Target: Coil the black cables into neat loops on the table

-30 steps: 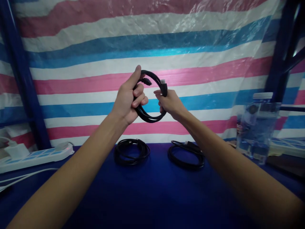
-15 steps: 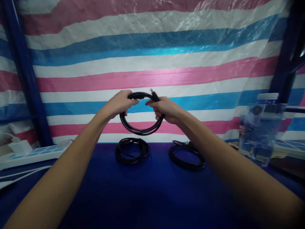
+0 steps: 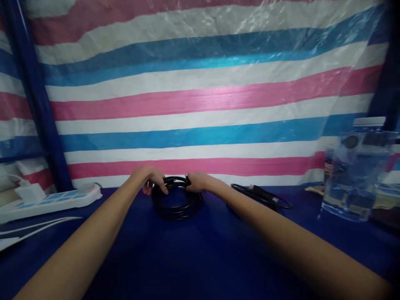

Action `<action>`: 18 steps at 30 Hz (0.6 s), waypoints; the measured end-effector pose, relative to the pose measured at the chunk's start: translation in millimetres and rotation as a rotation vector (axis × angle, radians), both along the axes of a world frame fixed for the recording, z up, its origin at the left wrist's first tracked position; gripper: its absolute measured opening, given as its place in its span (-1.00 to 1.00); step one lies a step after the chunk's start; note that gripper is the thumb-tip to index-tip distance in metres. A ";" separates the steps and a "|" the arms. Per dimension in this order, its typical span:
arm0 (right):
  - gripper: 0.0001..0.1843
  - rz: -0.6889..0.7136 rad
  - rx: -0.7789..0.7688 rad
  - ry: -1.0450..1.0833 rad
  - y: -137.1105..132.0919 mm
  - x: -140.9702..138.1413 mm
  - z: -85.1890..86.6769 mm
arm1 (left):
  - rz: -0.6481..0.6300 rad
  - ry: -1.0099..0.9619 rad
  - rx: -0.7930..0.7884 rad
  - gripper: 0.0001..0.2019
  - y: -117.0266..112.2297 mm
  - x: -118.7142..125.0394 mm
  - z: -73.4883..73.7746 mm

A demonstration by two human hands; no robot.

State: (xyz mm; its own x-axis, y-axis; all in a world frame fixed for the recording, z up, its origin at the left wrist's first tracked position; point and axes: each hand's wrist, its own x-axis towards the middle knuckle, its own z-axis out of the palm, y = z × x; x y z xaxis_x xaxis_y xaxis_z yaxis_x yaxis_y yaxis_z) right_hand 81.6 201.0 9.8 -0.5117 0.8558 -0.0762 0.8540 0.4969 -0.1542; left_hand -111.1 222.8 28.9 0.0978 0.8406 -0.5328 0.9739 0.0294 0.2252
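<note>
A coiled black cable [image 3: 177, 211] lies low at the back of the blue table, where the earlier coil on the left sat. The two coils look stacked, but I cannot separate them clearly. My left hand [image 3: 153, 179] is closed on the coil's upper left side, thumb across the loops. At the upper right of the same coil, my right hand [image 3: 198, 182] grips it, its fingertips partly hidden. Farther right lies another coiled black cable [image 3: 262, 195] with light metal plug ends, partly covered by my right forearm.
A white power strip [image 3: 62, 201] with a plugged-in white adapter [image 3: 30, 192] lies at left, white cords [image 3: 46, 223] in front. A clear plastic container [image 3: 353, 179] and a white-capped bottle [image 3: 368, 123] stand at right. Behind the blue table [image 3: 187, 258] hangs a striped plastic sheet [image 3: 203, 100].
Both hands have lowered the held coil from mid-air down onto the left coil on the table. The view has shifted slightly, and the right coil appears farther right.
</note>
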 end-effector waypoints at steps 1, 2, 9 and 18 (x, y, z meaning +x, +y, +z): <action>-0.55 -0.006 -0.042 -0.004 -0.1 1.9 0.9 | -0.001 -0.001 -0.008 -0.13 -0.5 0.1 1.3; -0.48 -0.008 -0.091 -0.012 0.3 4.2 2.1 | -0.002 -0.003 -0.014 -0.09 -1.7 0.5 3.3; -0.22 0.028 -0.191 0.034 5.2 29.0 31.8 | -0.033 -0.030 0.029 -0.17 -11.5 -3.5 18.0; -0.61 -0.038 0.107 -0.168 -30.5 71.5 45.4 | -0.099 -0.023 0.296 -0.44 -26.2 0.9 51.0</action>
State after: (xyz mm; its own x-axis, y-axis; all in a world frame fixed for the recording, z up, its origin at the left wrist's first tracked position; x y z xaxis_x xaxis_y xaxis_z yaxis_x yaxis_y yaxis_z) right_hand 153.1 170.5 55.2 -0.4665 0.8821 -0.0653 0.8818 0.4696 0.0445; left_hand -110.2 196.6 79.9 0.1958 0.9448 -0.2628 0.9634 -0.1352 0.2317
